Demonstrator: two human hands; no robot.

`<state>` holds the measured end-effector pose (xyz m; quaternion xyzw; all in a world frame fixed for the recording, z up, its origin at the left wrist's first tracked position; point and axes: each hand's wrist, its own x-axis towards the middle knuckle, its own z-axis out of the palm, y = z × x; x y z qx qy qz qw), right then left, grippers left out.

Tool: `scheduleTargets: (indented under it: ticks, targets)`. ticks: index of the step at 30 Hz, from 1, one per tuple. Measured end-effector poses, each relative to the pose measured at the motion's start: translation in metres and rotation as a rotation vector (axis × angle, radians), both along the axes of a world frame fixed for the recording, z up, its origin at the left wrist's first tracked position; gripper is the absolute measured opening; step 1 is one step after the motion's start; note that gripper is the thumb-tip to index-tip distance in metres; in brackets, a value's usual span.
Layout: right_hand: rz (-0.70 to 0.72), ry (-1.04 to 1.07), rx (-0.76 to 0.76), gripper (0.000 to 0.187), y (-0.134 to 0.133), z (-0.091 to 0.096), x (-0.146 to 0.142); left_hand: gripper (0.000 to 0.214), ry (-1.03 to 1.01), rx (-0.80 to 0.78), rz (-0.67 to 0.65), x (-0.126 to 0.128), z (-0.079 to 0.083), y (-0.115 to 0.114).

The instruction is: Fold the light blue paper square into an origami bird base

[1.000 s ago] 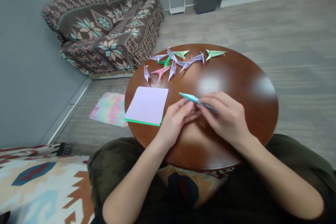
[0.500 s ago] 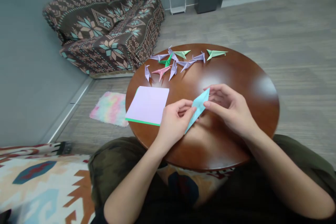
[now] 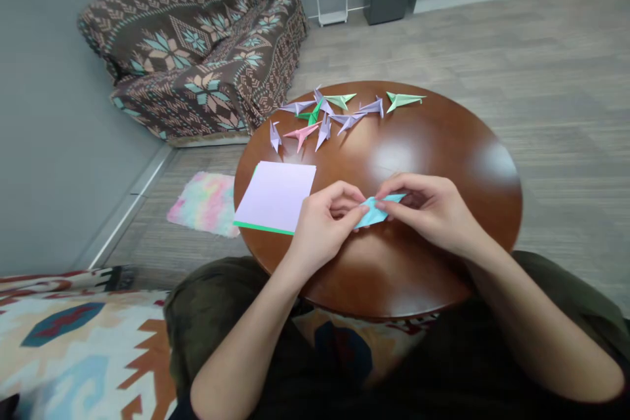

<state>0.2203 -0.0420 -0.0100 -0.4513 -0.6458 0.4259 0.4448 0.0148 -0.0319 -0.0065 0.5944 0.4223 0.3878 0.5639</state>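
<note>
A light-blue folded origami paper [image 3: 373,212] is held between both hands over the near half of the round table. My left hand [image 3: 331,220] pinches its left end between thumb and fingers. With thumb and index finger, my right hand [image 3: 427,207] grips the upper right part, and a pointed tip sticks out beneath those fingers. Parts of the paper are hidden by the fingers. Left of my left hand lies a stack of square paper [image 3: 278,193], lilac on top with a green edge showing below.
Several folded paper cranes [image 3: 302,135] in lilac, green and pink lie along the far side of the brown round table [image 3: 443,151]. A patterned sofa [image 3: 207,72] stands beyond at the left. A fluffy pastel mat [image 3: 204,203] is on the floor.
The blue paper has turned from a steep slant to nearly level. My right hand has shifted slightly down and left, and its fingers have closed on the paper.
</note>
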Motion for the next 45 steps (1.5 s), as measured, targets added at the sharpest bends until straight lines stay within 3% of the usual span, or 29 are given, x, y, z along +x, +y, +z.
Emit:
scheduleTargets:
  ticks: [6, 9, 14, 19, 24, 28, 32, 36, 41, 45]
  targets:
    - [0.076, -0.039, -0.048, 0.003, 0.000, 0.002, 0.003, 0.005, 0.016, 0.020, -0.007, 0.002, 0.001, 0.000]
    - [0.036, -0.011, -0.089, 0.003, 0.000, 0.002, 0.007, 0.016, -0.013, -0.036, -0.080, 0.000, 0.004, 0.001]
    - [0.145, 0.029, -0.138, 0.005, 0.001, 0.005, 0.008, 0.029, -0.024, -0.167, -0.124, -0.002, 0.000, 0.006]
    - [0.132, 0.204, -0.210, 0.038, 0.000, 0.004, 0.003, 0.037, -0.127, -0.276, -0.219, -0.001, -0.004, 0.006]
    - [-0.044, 0.314, -0.153, 0.053, 0.003, 0.000, -0.004, 0.057, -0.231, -0.268, -0.163, 0.008, -0.002, 0.002]
    - [-0.068, 0.236, -0.077, 0.038, 0.001, 0.004, -0.001, 0.066, -0.254, -0.160, 0.015, 0.012, -0.006, 0.003]
    - [-0.012, -0.099, 0.118, 0.029, -0.004, 0.008, 0.005, 0.066, -0.214, -0.032, 0.110, 0.010, -0.008, 0.005]
    - [0.028, -0.430, 0.384, 0.020, -0.006, 0.008, 0.005, 0.055, -0.174, 0.009, 0.051, 0.007, -0.005, 0.002]
    - [0.140, -0.374, 0.338, 0.008, -0.005, 0.009, 0.007, 0.022, -0.083, 0.017, -0.159, -0.005, 0.003, 0.001]
    - [0.166, -0.372, 0.348, 0.006, -0.003, 0.010, 0.009, 0.014, 0.031, 0.029, -0.147, -0.015, 0.005, 0.007]
